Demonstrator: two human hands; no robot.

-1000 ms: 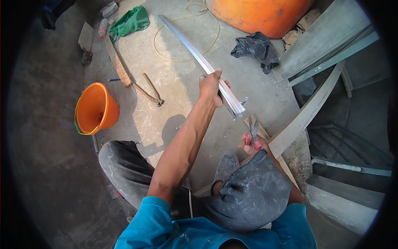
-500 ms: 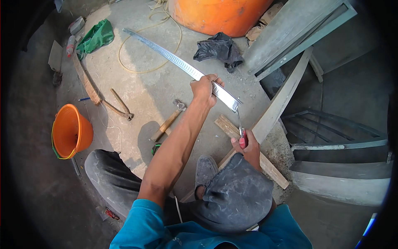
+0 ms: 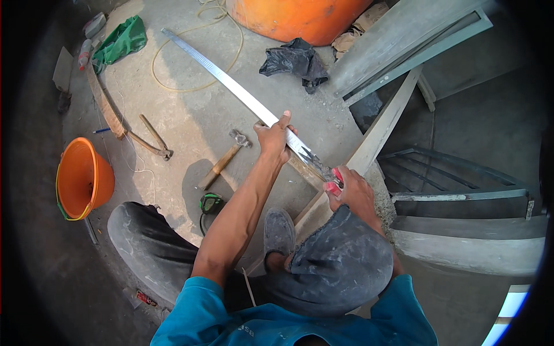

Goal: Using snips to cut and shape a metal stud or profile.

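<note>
Left hand (image 3: 274, 137) grip clamped on long metal strip (image 3: 231, 86) at frame centre, steadying it; right hand (image 3: 353, 193) grip closed on red-handled snips (image 3: 323, 170), blades at strip's near end; hammer (image 3: 224, 160) on floor left of centre.

Hard daylight, sharp centre, heavy fisheye vignette.
Strong sun from upper right; short dark shadow thrown on the grey concrete floor (image 3: 190, 121) left of the wooden-handled hammer (image 3: 224, 162), another under the bent knee. Glare along the long shiny metal strip (image 3: 231, 86) and on the large orange plastic drum (image 3: 300, 20). Black rim all round; straight grey timber beams (image 3: 404, 40) bowed near the edge. Left side dim, orange plastic bucket (image 3: 81, 179) in shade. Slight softness at periphery, no motion blur at centre.
</note>
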